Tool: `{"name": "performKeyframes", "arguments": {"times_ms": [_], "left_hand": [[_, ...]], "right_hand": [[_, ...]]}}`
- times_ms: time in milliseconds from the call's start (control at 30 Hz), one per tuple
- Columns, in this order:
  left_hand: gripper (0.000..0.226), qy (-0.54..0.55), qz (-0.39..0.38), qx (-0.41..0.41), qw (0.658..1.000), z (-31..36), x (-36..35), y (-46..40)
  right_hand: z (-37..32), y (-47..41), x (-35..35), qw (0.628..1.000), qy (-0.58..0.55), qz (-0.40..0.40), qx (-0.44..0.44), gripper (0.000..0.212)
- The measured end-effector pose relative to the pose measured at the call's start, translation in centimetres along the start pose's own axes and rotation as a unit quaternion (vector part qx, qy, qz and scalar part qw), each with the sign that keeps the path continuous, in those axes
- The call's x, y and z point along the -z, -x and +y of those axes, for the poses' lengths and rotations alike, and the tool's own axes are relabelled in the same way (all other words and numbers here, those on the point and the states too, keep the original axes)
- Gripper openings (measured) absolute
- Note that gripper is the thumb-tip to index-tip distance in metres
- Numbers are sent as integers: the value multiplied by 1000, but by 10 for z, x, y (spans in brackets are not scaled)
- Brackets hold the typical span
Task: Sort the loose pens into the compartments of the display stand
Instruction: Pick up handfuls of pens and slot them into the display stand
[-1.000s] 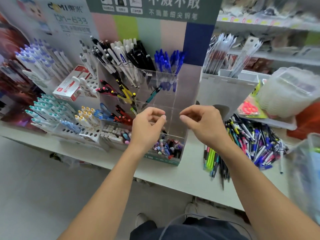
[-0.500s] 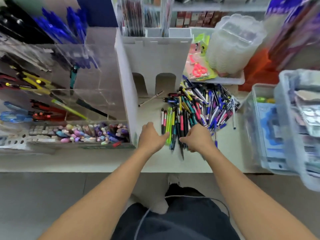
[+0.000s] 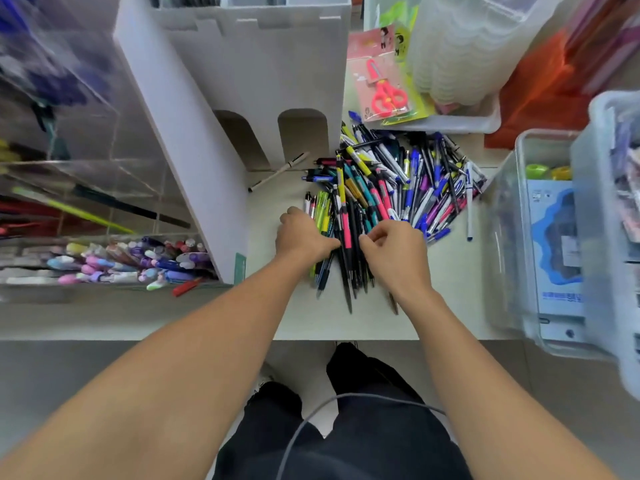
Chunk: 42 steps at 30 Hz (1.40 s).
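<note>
A heap of loose pens [image 3: 398,178] in many colours lies on the pale counter [image 3: 381,323], right of the display stand [image 3: 183,150]. The stand's clear compartments [image 3: 86,188] hold sorted pens; its lowest tray [image 3: 138,263] is full of pastel ones. My left hand [image 3: 303,237] and my right hand [image 3: 394,252] press in from either side on a bundle of dark pens [image 3: 349,265] at the near end of the heap, one with a pink grip. The fingertips are partly buried among the barrels. One white pen [image 3: 278,171] lies apart by the stand.
A white cardboard display [image 3: 263,64] stands behind the heap. Packaged pink scissors [image 3: 384,88] lean on a clear tub [image 3: 460,50]. Clear storage bins [image 3: 543,237] crowd the right side. The counter's front edge [image 3: 104,337] runs just below my hands.
My view has swung from the stand down to the pen heap. Both hands dropped from in front of the compartments to the counter and closed in on the near bundle of pens.
</note>
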<state>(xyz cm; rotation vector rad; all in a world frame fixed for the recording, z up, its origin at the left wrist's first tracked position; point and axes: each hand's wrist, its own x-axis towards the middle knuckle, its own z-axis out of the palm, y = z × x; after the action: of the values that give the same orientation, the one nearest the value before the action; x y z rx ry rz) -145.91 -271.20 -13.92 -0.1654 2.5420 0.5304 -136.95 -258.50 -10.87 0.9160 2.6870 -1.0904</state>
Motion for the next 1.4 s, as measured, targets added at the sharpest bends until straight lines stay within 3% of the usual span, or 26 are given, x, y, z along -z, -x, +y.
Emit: {"name": "performKeyframes", "arguments": {"times_ms": [333, 467, 567, 733, 867, 1000, 1133, 1267, 1400], "left_hand": [[81, -36, 45, 5, 998, -42, 7, 4], [69, -81, 32, -7, 996, -48, 12, 3], [47, -91, 30, -13, 995, -50, 13, 3], [17, -45, 19, 0, 999, -56, 19, 7], [22, 30, -9, 32, 999, -61, 30, 16], [20, 109, -21, 43, 993, -65, 44, 34], [25, 148, 14, 47, 988, -72, 47, 61], [32, 131, 25, 29, 991, -91, 43, 87], [36, 155, 23, 21, 987, -113, 41, 102]], "right_hand": [[-37, -18, -24, 995, 36, -30, 83, 10], [-31, -14, -36, 994, 68, -43, 79, 11], [-21, -6, -45, 993, 76, -41, 76, 12], [-14, 6, -47, 995, 47, -39, 80, 11], [-35, -8, -38, 991, 0, -6, 137, 11], [-82, -60, -45, 952, 99, -51, 285, 29], [-117, -101, -78, 874, 297, -134, 361, 48], [-126, -108, -100, 845, 375, -118, 363, 42], [-116, -98, -109, 835, 358, -109, 403, 29]]}}
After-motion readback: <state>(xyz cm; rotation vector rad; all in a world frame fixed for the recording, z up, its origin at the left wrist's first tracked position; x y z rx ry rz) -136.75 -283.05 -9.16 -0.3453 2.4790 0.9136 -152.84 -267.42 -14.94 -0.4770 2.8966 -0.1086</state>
